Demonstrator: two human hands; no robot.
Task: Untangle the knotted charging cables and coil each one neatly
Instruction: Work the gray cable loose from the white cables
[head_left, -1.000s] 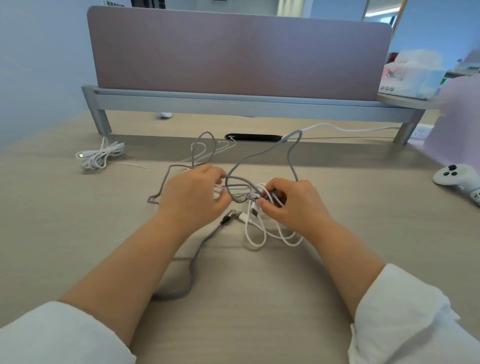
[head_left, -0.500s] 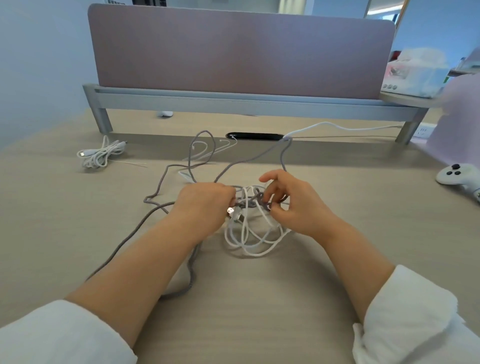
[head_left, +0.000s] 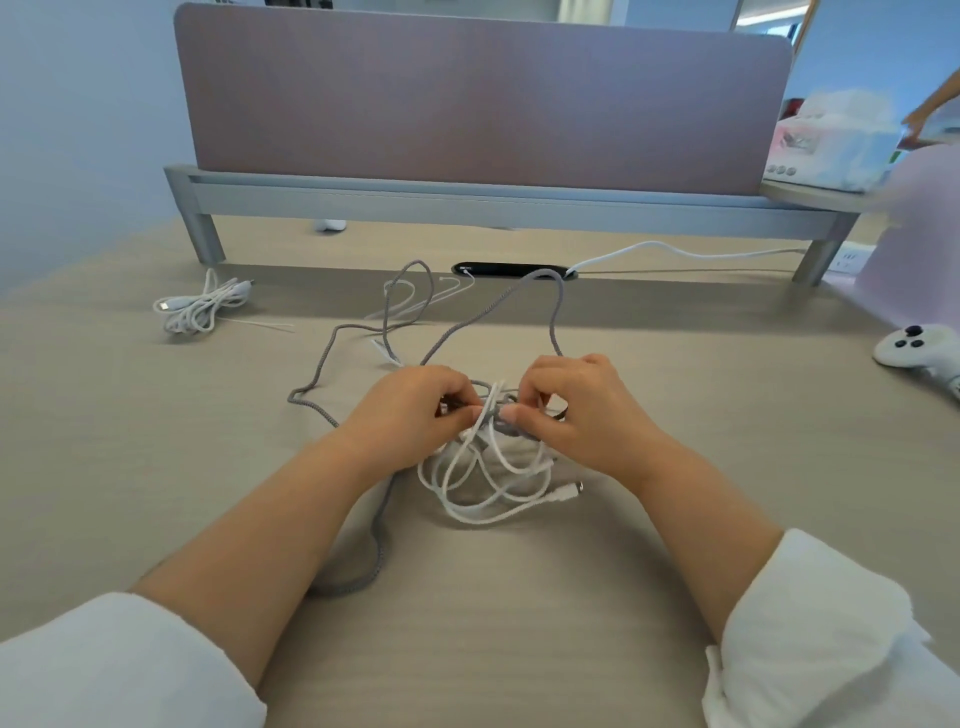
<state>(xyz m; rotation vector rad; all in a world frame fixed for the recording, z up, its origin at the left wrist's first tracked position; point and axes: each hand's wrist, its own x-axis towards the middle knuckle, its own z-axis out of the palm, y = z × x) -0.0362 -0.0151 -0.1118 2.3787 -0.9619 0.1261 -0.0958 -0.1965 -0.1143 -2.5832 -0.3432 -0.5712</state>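
Both hands meet over the middle of the wooden desk (head_left: 156, 467) with the knot (head_left: 493, 413) directly between them. The left hand (head_left: 410, 415) has its fingers curled in and pinches the knot's left side with thumb and fingertips. The right hand (head_left: 576, 410) is curled the same way and pinches a grey strand on the right side, its thumb tip almost touching the left thumb. The knot is held slightly above the desktop. The white cable (head_left: 488, 483) hangs from it in several loose loops that spill toward the person and rest on the desk just below and between the wrists. One metal-tipped plug (head_left: 569, 491) lies beside the right wrist. The grey braided cable (head_left: 553, 312) rises from the knot in a tall arch beyond the right hand, reaching toward the black cable slot (head_left: 511, 270) at the back. Another stretch runs out to the left past the left hand, then passes under the left forearm and curves on the desk near the elbow. A thinner white cable (head_left: 415, 296) lies loose beyond the hands, tangled with a grey loop. A bundled white cable (head_left: 202, 309) sits well apart at the far left, and a white game controller (head_left: 914, 348) lies at the right edge.
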